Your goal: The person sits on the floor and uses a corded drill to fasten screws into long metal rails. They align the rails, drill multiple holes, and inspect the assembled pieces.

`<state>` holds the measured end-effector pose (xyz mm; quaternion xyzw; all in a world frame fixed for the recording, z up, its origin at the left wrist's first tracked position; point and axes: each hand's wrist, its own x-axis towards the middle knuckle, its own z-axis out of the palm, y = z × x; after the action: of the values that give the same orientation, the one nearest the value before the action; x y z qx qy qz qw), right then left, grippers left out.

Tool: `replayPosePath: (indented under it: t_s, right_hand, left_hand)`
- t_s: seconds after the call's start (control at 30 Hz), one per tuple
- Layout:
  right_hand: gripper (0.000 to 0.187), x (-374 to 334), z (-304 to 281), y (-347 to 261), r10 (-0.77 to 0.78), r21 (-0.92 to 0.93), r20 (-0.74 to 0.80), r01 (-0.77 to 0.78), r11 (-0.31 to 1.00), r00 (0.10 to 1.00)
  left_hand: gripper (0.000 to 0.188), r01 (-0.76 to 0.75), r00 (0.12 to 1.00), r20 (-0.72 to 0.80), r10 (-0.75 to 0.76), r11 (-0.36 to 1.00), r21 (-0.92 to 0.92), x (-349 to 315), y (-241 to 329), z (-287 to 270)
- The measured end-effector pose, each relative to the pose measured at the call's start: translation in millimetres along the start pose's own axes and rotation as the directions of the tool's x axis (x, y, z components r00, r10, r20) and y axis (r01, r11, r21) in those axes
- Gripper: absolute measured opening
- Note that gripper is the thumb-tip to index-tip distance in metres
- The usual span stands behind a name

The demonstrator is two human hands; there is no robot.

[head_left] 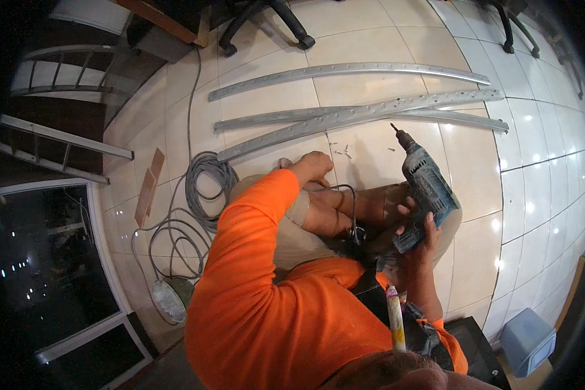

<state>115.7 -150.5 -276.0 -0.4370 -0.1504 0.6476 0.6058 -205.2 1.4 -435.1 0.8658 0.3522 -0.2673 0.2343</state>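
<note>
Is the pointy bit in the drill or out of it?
In: the dark bit sticks out from the front of the drill in the right hand.

Pale tiled floor (pixel 361 49) bearing metal strips (pixel 351 123), small screws (pixel 348 154) and a coiled cable (pixel 208 164)
Three strips lie beyond both hands, two crossed, one apart; the screws lie just ahead of the left hand (pixel 314 167), toward its right; left of that hand lie the cable and flat brown pieces (pixel 149 187); farthest ahead stands a castored chair base (pixel 289 21)
</note>
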Motion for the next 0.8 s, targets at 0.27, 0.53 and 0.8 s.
replayPosePath:
  t_s: [0.27, 0.53, 0.8]
  right_hand:
    - [0.062, 4, -15, 7, -0.014, -0.032, 0.051, 0.016, 0.999, 0.999]
    - [0.062, 6, -13, 9, -0.026, -0.029, 0.096, 0.028, 0.999, 0.995]
    - [0.061, 5, -7, 10, -0.052, -0.002, 0.06, 0.052, 0.999, 0.997]
  left_hand:
    - [0.059, -0.032, 0.978, -0.206, 0.017, 0.997, -0.067, 17, 2, 23]
    - [0.064, 0.159, 0.94, -0.255, -0.228, 0.951, -0.266, 9, -8, 4]
    - [0.057, 0.13, 0.61, -0.726, -0.318, 0.944, -0.305, 2, -20, -53]
